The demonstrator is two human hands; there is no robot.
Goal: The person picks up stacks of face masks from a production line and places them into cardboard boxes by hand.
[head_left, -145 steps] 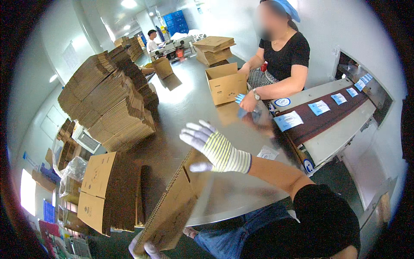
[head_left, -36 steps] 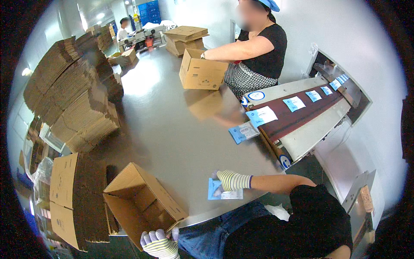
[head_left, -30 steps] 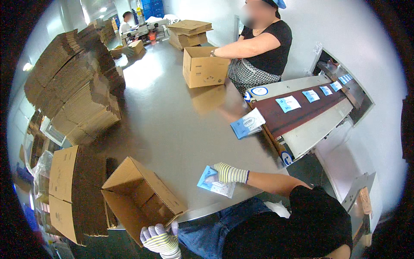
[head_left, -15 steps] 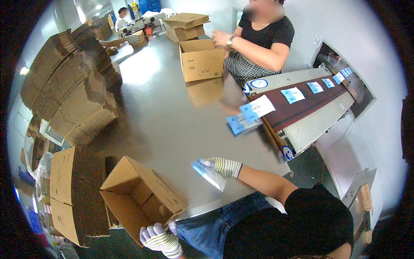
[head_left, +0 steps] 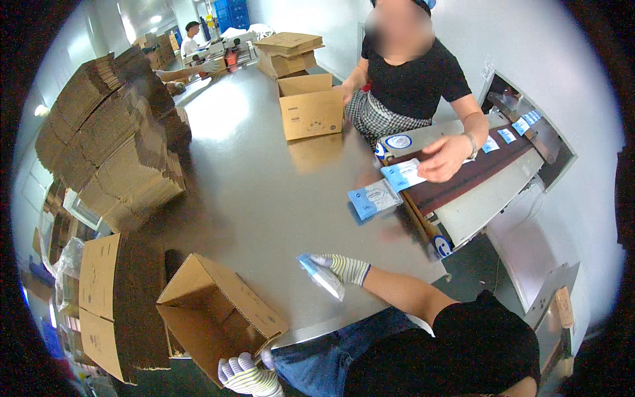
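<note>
In my right hand [head_left: 345, 270], gloved in striped knit, is a blue-and-white packet [head_left: 323, 276] held above the metal table. The fingers are closed round its upper side, and its pale end hangs toward me. At the lower edge, my left hand [head_left: 249, 376] wears a matching glove. Its fingers curl over the near rim of an open cardboard box [head_left: 198, 331], which is tilted with its mouth toward me. Some of the inside is in shadow; I cannot make out what lies there.
A conveyor [head_left: 456, 182] carries packets from a wall opening; another packet [head_left: 372, 200] lies at its table end. A co-worker's hand [head_left: 442, 159] reaches over the belt, beside an open box [head_left: 311, 114]. Stacked flat cartons [head_left: 109, 142] line the left. The metal table [head_left: 258, 198] lies between.
The co-worker's arm has swung out over the conveyor, with a hand now at a packet on its end. My right hand has shifted slightly down and left with its packet.
</note>
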